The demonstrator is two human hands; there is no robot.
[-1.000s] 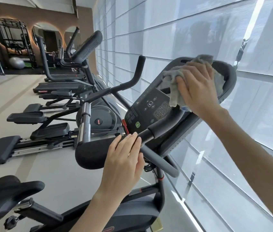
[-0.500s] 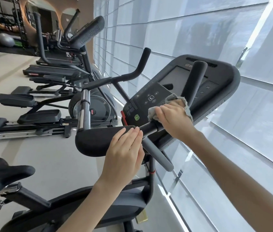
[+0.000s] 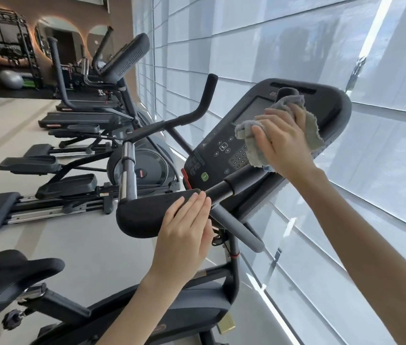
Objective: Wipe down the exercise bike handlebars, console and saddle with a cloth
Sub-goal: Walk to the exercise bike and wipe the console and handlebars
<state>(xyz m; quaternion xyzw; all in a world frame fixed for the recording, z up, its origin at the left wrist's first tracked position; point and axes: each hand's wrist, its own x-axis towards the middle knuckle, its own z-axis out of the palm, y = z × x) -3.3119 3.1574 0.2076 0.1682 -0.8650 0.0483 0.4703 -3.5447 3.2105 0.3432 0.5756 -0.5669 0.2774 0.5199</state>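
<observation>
- While the bike's console is faced, a grey cloth is held up in front of its screen by the right hand.
- The cloth is bunched up, and the right fingers are curled tight round it.
- The round top of an upright bar is seen just above the cloth. It cannot be told if the cloth is wrapped round that bar or only pressed near it.
- A loose, frayed end of the cloth is seen hanging below the hand, over the number keys.
- The left hand is laid flat on a black pad below the console. Its fingers are kept straight and close together, and nothing is held in them.
- The handlebars are spread out from that pad: one dark horn is pointed up on the left, and one grey grip is pointed down, just beside the left hand.
- The black saddle is seen low on the left, well apart from both hands.
- Other gym machines are lined up along the pale floor, and window blinds are seen behind the console.
</observation>
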